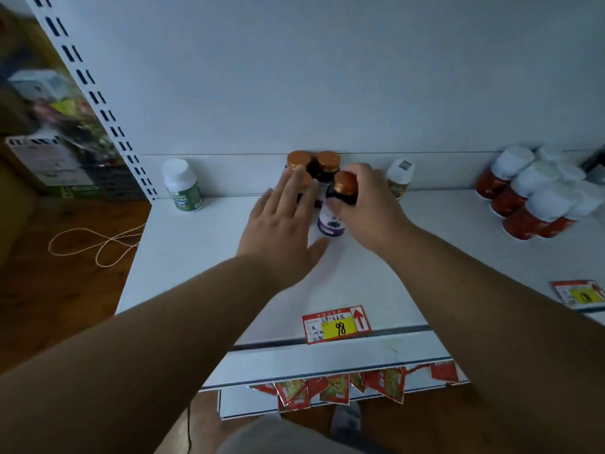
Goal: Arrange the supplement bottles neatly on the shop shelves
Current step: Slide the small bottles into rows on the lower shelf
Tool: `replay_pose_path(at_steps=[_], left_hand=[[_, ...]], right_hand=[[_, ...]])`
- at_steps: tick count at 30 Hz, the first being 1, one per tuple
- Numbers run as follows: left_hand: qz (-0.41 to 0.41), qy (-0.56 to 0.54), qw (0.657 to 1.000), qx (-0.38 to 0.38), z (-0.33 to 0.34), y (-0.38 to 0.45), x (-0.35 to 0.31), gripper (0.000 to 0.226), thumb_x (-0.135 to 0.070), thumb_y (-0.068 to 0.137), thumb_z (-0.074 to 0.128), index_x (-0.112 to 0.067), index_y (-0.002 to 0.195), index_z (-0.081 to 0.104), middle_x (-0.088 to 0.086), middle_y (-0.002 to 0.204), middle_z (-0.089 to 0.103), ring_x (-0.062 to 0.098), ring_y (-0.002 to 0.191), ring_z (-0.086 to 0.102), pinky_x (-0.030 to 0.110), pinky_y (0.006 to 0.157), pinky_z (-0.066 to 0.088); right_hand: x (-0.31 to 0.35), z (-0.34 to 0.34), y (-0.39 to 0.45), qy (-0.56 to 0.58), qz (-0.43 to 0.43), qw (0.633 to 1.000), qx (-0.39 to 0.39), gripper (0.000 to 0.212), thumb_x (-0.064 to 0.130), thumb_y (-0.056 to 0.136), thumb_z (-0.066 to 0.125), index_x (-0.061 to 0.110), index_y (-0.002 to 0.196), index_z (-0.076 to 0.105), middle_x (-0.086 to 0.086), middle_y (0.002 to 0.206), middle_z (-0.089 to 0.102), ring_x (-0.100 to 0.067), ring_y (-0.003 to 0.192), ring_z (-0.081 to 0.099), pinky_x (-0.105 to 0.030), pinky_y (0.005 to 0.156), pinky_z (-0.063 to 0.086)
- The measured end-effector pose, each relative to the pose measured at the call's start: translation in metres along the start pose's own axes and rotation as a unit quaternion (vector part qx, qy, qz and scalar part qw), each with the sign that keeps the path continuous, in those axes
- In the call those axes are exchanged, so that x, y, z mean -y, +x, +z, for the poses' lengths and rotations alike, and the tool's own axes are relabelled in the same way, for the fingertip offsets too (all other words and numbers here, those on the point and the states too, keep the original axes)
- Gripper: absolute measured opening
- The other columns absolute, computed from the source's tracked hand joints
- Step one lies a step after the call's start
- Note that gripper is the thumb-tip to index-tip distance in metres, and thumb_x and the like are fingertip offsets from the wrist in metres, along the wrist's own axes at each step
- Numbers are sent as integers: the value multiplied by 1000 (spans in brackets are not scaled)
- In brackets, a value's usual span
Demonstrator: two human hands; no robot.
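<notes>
Right hand (363, 201) grips a dark bottle (337, 208) with copper cap and purple label, standing on the white shelf (183, 257) mid-back. Left hand (281, 231) open, fingers spread, against the copper-capped bottles (319, 165) behind. Price tag (337, 324) at shelf edge.

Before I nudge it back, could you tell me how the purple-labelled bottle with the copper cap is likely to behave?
The purple-labelled bottle looks tall for its base, so a push near the cap may tip it. Its round body would probably roll if it fell. The right hand grips it near the cap; the glossy surface may be slippery.
</notes>
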State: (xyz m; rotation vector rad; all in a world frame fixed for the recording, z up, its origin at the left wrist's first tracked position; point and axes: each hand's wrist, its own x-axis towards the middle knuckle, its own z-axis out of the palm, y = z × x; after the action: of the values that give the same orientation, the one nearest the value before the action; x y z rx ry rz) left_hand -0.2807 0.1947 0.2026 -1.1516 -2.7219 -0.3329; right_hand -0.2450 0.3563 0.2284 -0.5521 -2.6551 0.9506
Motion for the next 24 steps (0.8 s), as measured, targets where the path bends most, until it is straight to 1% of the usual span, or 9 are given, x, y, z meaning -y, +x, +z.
replay_pose_path(at_steps=[2, 4, 6, 8, 12, 15, 18, 21, 24], left_hand=[[-1, 10, 1000, 17, 6, 9, 7, 84, -59, 96, 36, -16, 156, -4, 5, 164, -10, 20, 149, -15, 37, 121, -3], [-9, 20, 1000, 20, 14, 6, 11, 83, -57, 96, 39, -15, 156, -1, 3, 165, -3, 19, 150, -11, 35, 120, -1], [-17, 30, 999, 22, 19, 5, 12, 82, -54, 96, 40, -16, 156, 1, 1, 165, 0, 18, 151, -8, 34, 119, 2], [-16, 45, 999, 23, 21, 10, 13, 81, -53, 96, 39, -17, 156, -2, 0, 165, -2, 17, 150, -10, 34, 119, 2], [-24, 49, 998, 18, 21, 15, 17, 82, -52, 96, 39, -18, 156, -6, 0, 165, -6, 18, 150, -13, 34, 117, -3], [-35, 40, 999, 3, 21, 9, 24, 81, -52, 96, 41, -18, 156, 0, 2, 165, 1, 20, 151, -8, 37, 121, 0], [-11, 31, 999, -27, 15, 17, 26, 79, -47, 95, 47, -16, 156, 8, 6, 164, 6, 23, 151, -2, 39, 121, 3], [-14, -16, 1000, -15, 18, 4, 14, 79, -44, 93, 52, -15, 156, 13, 7, 164, 10, 25, 151, 7, 38, 119, 7], [-40, -33, 999, 1, 30, -46, -15, 78, -44, 91, 54, -13, 154, 20, 10, 161, 20, 30, 147, 22, 43, 117, 19]], right_hand=[[-7, 11, 15, -30, -41, 999, 1, 59, 26, 85, 77, 20, 136, 48, -9, 126, 47, -23, 114, 53, -32, 96, 45], [-14, 22, 20, -33, -70, 997, 21, 60, 24, 85, 77, 21, 138, 49, -10, 127, 46, -24, 114, 53, -31, 95, 45], [-20, 27, 25, -45, -96, 994, 35, 59, 21, 86, 75, 20, 139, 50, -12, 125, 48, -27, 114, 54, -35, 98, 46], [-23, 27, 30, -54, -116, 991, 36, 58, 21, 86, 74, 19, 140, 50, -12, 124, 50, -30, 115, 54, -40, 98, 47], [-19, 28, 36, -40, -120, 991, 40, 67, 20, 87, 73, 22, 146, 40, -10, 126, 51, -26, 117, 54, -30, 93, 42], [-12, 27, 33, -51, -116, 991, 48, 73, 23, 87, 74, 22, 149, 34, -10, 131, 49, -25, 121, 52, -24, 91, 38], [-4, 16, 30, -57, -97, 993, 27, 75, 25, 87, 74, 20, 149, 33, -10, 136, 45, -24, 124, 49, -22, 91, 34], [-4, 8, 4, -67, -83, 994, 21, 70, 25, 90, 71, 19, 148, 35, -10, 141, 44, -24, 129, 44, -23, 94, 32], [-15, 3, -43, -77, -94, 991, 51, 64, 26, 90, 70, 17, 146, 40, -11, 140, 46, -26, 130, 45, -32, 102, 38]])
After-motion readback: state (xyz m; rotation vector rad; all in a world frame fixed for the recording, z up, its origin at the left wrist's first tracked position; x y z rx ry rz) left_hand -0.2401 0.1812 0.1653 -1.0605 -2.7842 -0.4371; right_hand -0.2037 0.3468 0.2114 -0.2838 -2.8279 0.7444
